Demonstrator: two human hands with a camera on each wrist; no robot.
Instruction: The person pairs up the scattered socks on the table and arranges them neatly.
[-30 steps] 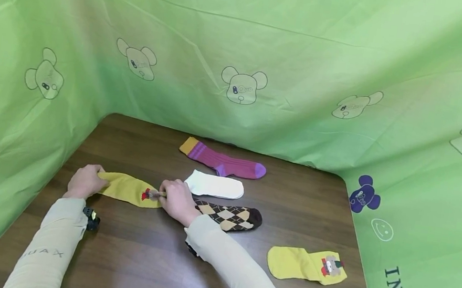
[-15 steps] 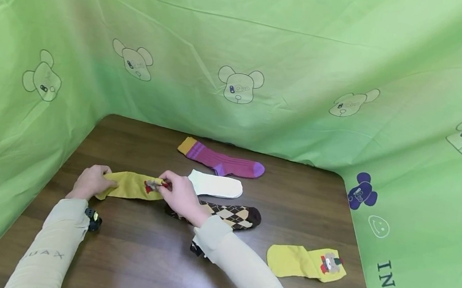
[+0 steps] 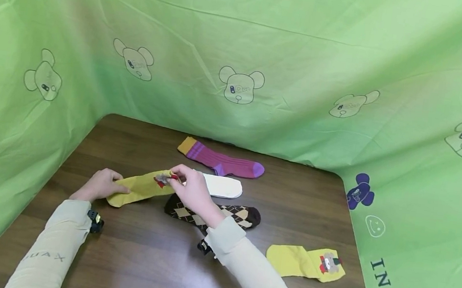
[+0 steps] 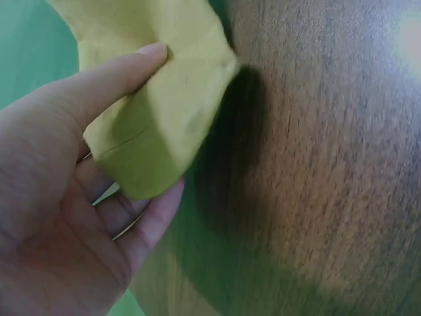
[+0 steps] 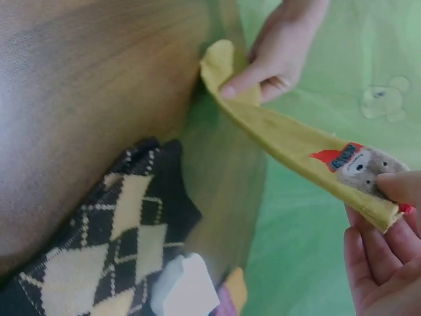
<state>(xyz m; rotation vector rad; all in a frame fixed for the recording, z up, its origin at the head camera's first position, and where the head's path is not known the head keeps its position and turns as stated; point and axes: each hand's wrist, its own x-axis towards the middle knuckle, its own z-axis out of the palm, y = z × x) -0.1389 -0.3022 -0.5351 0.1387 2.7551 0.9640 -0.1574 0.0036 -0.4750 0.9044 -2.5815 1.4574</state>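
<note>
A yellow sock (image 3: pixel 141 187) with a bear face and red patch near its cuff is stretched between both hands above the table. My left hand (image 3: pixel 101 184) pinches its toe end, thumb on top and fingers beneath, as the left wrist view shows on the sock (image 4: pixel 158 125). At the cuff, beside the bear face, my right hand (image 3: pixel 195 190) pinches the sock between thumb and fingers. Just beneath the right hand lies a brown and cream argyle sock (image 3: pixel 239 216), partly hidden by the wrist. A white sock (image 3: pixel 223 187) lies behind that hand.
A magenta sock (image 3: pixel 232 165) with an orange cuff lies toward the table's back edge. Another yellow sock (image 3: pixel 290 261) with a bear face rests at the right. Green printed cloth (image 3: pixel 244 35) surrounds the brown wooden table (image 3: pixel 147 258).
The yellow sock's cuff end has risen and moved right with the right hand, uncovering more of the argyle sock. The left hand has shifted slightly right with the toe end.
</note>
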